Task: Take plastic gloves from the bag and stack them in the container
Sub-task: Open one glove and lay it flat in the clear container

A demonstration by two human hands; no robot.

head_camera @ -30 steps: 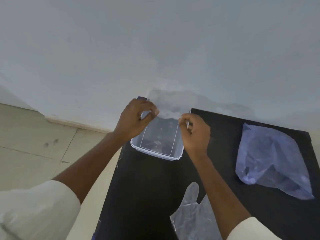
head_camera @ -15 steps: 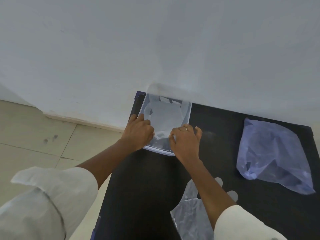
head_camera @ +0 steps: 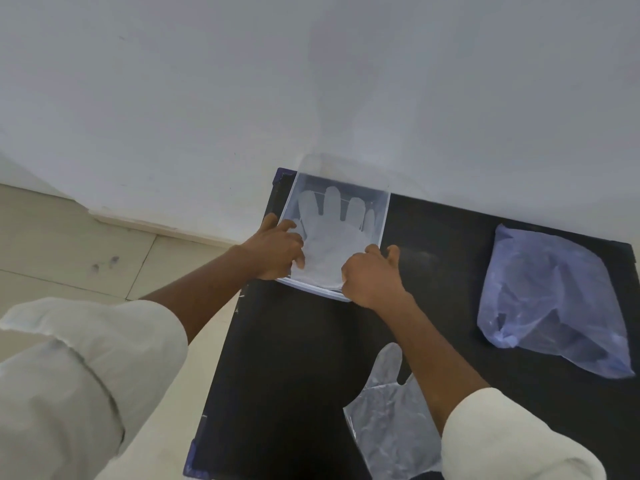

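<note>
Right forearm (head_camera: 426, 344) covers part of the clear plastic glove (head_camera: 384, 420) lying on the black table, its cuff cut off at the bottom edge; translucent bluish bag (head_camera: 550, 306) contents unreadable.

We press both hands, the left hand (head_camera: 275, 251) and the right hand (head_camera: 372, 275), onto a clear glove (head_camera: 332, 237) lying flat in the container (head_camera: 383, 216) at the black desk's (head_camera: 294, 358) far edge. Another glove (head_camera: 384, 410) lies near us; the bag (head_camera: 550, 303) sits right.

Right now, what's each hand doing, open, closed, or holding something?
Left hand: fingers curled, pressing the glove flat in the container.
Right hand: closed on the glove's cuff edge.
</note>
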